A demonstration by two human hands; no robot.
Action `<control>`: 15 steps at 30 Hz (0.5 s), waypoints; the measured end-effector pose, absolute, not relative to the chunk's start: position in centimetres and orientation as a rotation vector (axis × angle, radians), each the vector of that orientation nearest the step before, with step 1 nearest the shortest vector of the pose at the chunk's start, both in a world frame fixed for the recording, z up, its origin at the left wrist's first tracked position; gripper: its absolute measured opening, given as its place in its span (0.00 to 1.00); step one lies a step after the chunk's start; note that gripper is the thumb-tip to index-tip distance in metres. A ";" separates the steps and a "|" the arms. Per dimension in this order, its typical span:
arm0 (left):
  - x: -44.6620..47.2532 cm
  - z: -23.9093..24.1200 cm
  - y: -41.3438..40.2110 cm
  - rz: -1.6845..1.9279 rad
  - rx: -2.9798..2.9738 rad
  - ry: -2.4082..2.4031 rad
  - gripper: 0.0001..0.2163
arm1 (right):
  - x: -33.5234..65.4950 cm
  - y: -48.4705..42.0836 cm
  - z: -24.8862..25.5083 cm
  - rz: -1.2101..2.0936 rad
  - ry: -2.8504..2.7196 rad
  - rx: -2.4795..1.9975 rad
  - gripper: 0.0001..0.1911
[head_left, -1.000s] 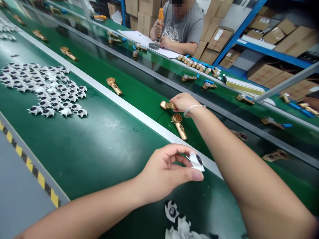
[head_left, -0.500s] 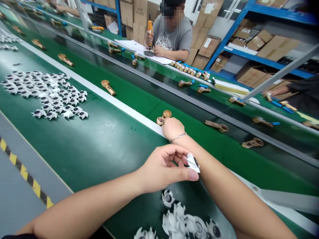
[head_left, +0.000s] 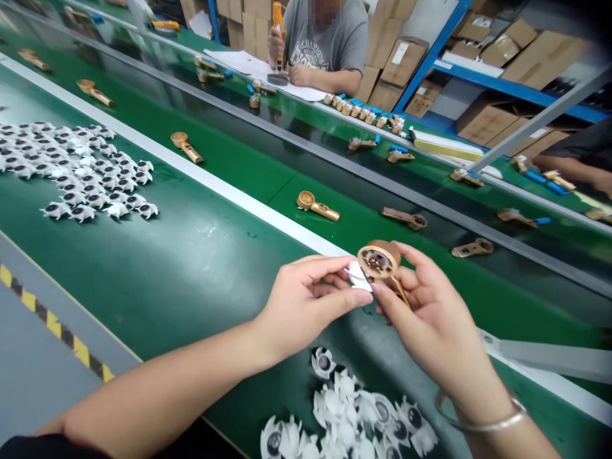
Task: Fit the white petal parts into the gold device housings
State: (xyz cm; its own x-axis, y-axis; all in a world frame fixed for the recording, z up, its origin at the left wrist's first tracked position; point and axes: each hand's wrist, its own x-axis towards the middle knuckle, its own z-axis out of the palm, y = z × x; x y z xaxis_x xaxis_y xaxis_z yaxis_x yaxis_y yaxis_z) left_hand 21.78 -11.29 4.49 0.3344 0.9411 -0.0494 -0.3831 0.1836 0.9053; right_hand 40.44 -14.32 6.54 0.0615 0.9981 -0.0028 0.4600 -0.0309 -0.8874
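My left hand (head_left: 310,303) pinches a white fan blade (head_left: 357,276) with a dark hub between thumb and fingers. Close beside it, my right hand (head_left: 423,303) grips a gold handheld-fan housing (head_left: 380,258), its round open head turned toward the blade. Whether blade and housing touch I cannot tell. Below my hands lies a loose heap of white fan blades (head_left: 342,405) on the green work surface. Another gold fan housing (head_left: 318,206) rests on the belt beyond my hands.
More fan blades (head_left: 86,169) spread over the surface at left. Gold housings (head_left: 186,146) lie along the green belt. Across the line, a person in a grey shirt (head_left: 329,44) holds an orange electric screwdriver (head_left: 278,29). A metal bar (head_left: 549,360) juts in at right.
My right hand has come back from the belt with a gold housing and now holds it beside the blade. My left hand still holds the blade. The view has shifted slightly.
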 end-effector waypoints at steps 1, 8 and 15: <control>21.9 4.3 -11.3 1.065 0.976 0.734 0.18 | 40.3 -15.1 6.3 0.851 -1.535 -1.595 0.27; 22.2 3.3 -11.4 1.087 1.028 0.709 0.19 | 39.7 -16.9 5.5 0.533 -1.762 -1.640 0.24; 22.1 3.3 -11.4 1.038 1.005 0.688 0.18 | 40.3 -17.4 5.6 0.505 -1.755 -1.676 0.23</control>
State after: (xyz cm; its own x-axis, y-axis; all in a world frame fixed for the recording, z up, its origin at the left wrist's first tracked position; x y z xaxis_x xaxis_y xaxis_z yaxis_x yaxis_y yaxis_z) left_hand 22.08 -11.36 3.35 0.3768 0.9262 -0.0103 -0.3701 0.1607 0.9150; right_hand 40.27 -17.36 5.61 0.0295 0.9814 0.1894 0.7306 0.1082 -0.6742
